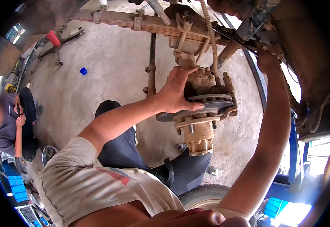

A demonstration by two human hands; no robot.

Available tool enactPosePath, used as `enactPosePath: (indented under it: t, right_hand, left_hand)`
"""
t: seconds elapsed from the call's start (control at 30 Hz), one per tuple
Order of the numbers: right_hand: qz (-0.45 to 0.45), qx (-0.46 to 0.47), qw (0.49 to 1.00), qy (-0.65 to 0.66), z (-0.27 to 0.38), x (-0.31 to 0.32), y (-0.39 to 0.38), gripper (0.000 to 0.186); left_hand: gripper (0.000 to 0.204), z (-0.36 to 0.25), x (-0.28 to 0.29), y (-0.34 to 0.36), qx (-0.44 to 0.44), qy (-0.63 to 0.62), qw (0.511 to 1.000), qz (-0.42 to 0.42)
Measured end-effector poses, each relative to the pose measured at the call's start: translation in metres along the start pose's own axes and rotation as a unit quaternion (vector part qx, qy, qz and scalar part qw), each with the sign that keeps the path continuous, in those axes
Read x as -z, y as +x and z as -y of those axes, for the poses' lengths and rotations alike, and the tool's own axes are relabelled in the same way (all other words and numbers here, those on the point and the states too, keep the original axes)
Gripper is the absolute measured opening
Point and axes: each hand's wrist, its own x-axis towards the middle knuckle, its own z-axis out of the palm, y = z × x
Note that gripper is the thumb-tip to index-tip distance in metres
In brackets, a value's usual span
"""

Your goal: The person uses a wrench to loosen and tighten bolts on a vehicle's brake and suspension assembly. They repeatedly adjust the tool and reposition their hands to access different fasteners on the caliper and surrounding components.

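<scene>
A wheel hub with its brake disc hangs in front of me under the vehicle. My left hand is spread wide at its left side. The thumb lies on the disc, while the fingertips touch the mud-caked brake part above. To the upper right, my right hand is raised against the chassis with its fingers curled. A thin dark rod or line runs up to it, but what the fingers hold is hidden. A ribbed hose drops down to the brake.
A rusty leaf spring crosses overhead. A red and black stand and a blue cup are on the concrete floor. Another person sits at the left, holding a small dark object. A tyre lies close below me, near blue crates.
</scene>
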Motion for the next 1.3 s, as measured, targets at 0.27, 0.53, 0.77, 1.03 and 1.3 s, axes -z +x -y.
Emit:
enactPosePath:
  t: [0.27, 0.53, 0.77, 1.03, 1.3]
  right_hand:
    - [0.079, 0.036, 0.986, 0.143, 0.005, 0.035, -0.026, 0.056]
    - [-0.112, 0.117, 0.979, 0.126, 0.010, 0.016, -0.049, 0.045]
    - [-0.004, 0.108, 0.989, 0.101, 0.059, 0.074, -0.091, 0.040]
    - [0.081, 0.214, 0.973, -0.020, 0.081, 0.078, -0.055, 0.027]
    - [0.178, 0.318, 0.909, -0.204, 0.118, 0.111, -0.060, 0.026]
  left_hand:
    - [0.107, 0.002, -0.003, -0.001, -0.007, -0.007, 1.000, 0.005]
    - [0.108, 0.003, -0.003, -0.001, 0.003, 0.002, 1.000, 0.003]
    - [0.108, -0.002, -0.005, 0.000, 0.002, -0.011, 1.000, 0.010]
    - [0.107, 0.008, -0.007, -0.001, -0.018, 0.009, 1.000, -0.020]
    - [0.107, 0.008, -0.008, -0.002, -0.031, 0.005, 0.999, -0.017]
